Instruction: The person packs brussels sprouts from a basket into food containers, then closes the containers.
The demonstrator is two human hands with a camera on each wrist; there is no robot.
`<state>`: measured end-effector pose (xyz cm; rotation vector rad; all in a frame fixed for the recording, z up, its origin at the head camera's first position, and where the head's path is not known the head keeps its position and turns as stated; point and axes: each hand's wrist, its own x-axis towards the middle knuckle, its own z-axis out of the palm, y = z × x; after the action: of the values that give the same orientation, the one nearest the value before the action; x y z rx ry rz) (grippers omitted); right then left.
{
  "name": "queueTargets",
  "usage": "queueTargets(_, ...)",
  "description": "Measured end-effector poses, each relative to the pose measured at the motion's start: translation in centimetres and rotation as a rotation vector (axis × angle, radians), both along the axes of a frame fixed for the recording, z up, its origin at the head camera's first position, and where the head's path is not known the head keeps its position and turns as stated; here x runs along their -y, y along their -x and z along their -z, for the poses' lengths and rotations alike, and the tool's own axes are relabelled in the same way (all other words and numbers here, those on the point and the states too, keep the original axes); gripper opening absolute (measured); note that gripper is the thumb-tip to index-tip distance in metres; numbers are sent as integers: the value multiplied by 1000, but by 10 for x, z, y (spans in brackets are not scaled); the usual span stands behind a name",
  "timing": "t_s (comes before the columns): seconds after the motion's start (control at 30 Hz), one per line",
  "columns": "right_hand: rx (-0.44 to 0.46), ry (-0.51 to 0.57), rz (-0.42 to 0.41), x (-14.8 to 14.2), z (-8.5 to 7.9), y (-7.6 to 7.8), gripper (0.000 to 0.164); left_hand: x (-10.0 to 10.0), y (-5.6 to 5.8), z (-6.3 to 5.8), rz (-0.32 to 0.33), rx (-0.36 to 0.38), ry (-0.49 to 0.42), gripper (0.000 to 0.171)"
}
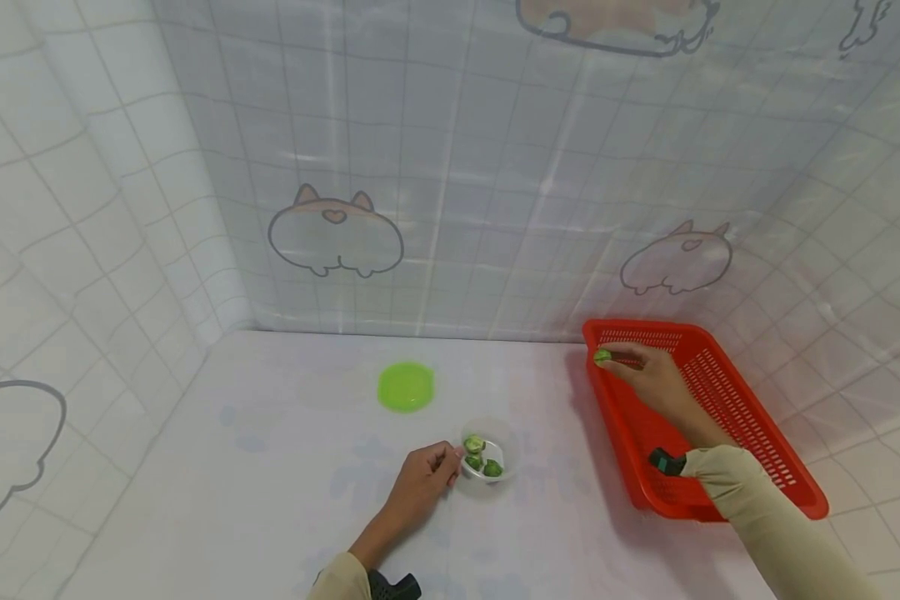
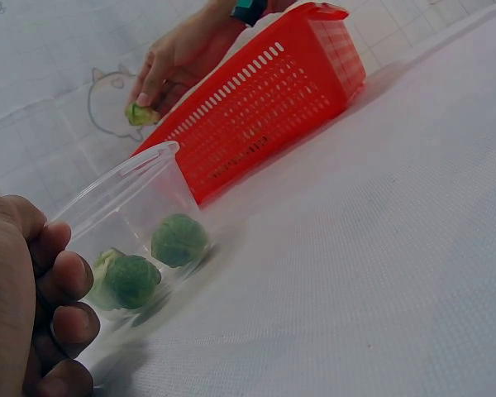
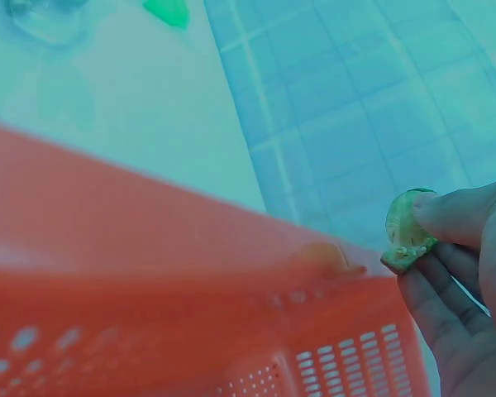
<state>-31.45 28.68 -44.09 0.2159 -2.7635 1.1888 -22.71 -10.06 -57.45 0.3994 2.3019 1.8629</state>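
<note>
My right hand (image 1: 656,383) pinches a Brussels sprout (image 1: 602,357) between thumb and fingers, over the far left rim of a red plastic basket (image 1: 621,442). Up close in the right wrist view, the sprout (image 3: 409,227) shows its pale cut stem end. On the table, a clear round plastic container (image 1: 504,442) has a few Brussels sprouts (image 1: 492,468) inside. At its left rim my left hand (image 1: 423,479) holds it, with curled fingers (image 2: 73,277) seen against its side in the left wrist view.
A bright green round lid (image 1: 406,387) lies on the white table (image 1: 270,467), behind and left of the container. The basket's slotted walls rise at the right. Hanging sheets (image 1: 480,183) with a grid and cartoon animals enclose the back and sides.
</note>
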Motion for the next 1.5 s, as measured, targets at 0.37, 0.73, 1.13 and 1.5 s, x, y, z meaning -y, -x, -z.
queueTargets(0.37, 102, 88, -43, 25, -3, -7, 34, -3, -4, -10, -29, 20, -17, 36)
queueTargets(0.73, 132, 121, -92, 43, 1, -10, 33, -1, -1, 0, -9, 1, -16, 39)
queueTargets(1.13, 136, 219, -164, 62, 6, -15, 30, 1, 0, -1, 0, -10, 13, 42)
queueTargets(1.5, 183, 240, -219, 81, 14, -19, 32, 2, 0, -4, 5, -4, 15, 40)
